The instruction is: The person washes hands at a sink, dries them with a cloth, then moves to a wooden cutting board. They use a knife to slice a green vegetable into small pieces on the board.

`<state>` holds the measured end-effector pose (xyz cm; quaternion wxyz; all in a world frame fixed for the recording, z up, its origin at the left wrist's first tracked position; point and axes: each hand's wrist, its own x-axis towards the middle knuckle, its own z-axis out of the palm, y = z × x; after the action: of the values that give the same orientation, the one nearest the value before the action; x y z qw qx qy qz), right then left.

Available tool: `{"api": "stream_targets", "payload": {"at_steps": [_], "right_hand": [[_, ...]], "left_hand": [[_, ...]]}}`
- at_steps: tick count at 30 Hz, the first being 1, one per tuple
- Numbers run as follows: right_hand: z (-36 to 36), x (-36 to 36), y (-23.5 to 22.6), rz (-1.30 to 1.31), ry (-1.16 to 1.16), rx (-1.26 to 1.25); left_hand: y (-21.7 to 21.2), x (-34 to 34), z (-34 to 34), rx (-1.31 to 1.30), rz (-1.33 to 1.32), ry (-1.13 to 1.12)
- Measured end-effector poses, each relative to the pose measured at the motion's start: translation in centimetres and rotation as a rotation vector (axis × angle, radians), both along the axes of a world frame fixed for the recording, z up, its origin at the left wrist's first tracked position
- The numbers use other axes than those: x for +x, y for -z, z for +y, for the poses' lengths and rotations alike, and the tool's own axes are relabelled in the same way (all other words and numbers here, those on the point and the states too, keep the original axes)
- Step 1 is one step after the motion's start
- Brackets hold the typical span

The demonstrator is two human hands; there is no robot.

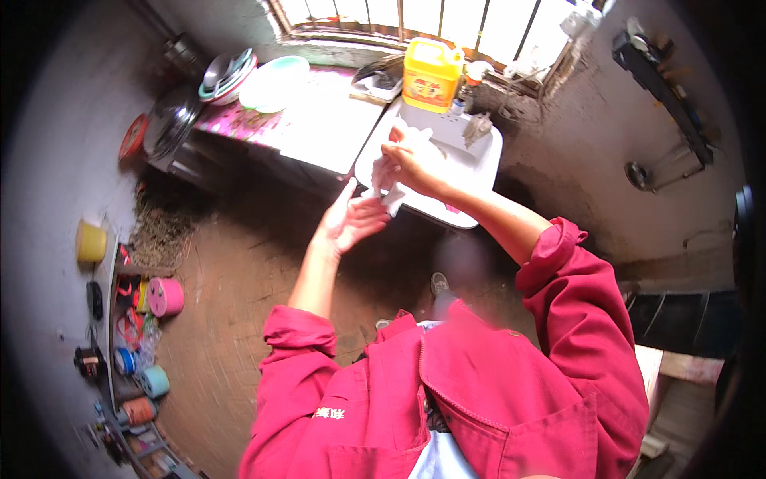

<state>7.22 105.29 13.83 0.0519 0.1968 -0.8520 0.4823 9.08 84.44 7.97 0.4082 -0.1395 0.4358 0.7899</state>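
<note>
My right hand (pixel 411 160) is closed over the near left part of a white sink (pixel 483 172), its fingers gripping a thin, crumpled white cloth or tissue (pixel 392 199). The lower end of this white piece hangs down toward my left hand (pixel 355 222). That hand is open, palm up and fingers stretched out, just off the sink's front left corner. Whether its fingertips touch the white piece, I cannot tell. My right hand and the bright light hide part of the basin.
A yellow jug (pixel 431 76) stands behind the sink. Left of it, a table (pixel 335 120) holds a pale green basin (pixel 275 84) and stacked bowls (pixel 229 77). A large lidded metal pot (pixel 171 124) is farther left. Ladles (pixel 638 176) hang from a right-wall rack.
</note>
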Motion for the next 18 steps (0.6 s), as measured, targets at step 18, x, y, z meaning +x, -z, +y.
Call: {"api": "stream_targets", "payload": {"at_steps": [18], "right_hand": [[18.4, -0.1, 1.6, -0.187, -0.075, -0.030]], "left_hand": [[1.2, -11.6, 17.3, 0.230, -0.242, -0.040]]}}
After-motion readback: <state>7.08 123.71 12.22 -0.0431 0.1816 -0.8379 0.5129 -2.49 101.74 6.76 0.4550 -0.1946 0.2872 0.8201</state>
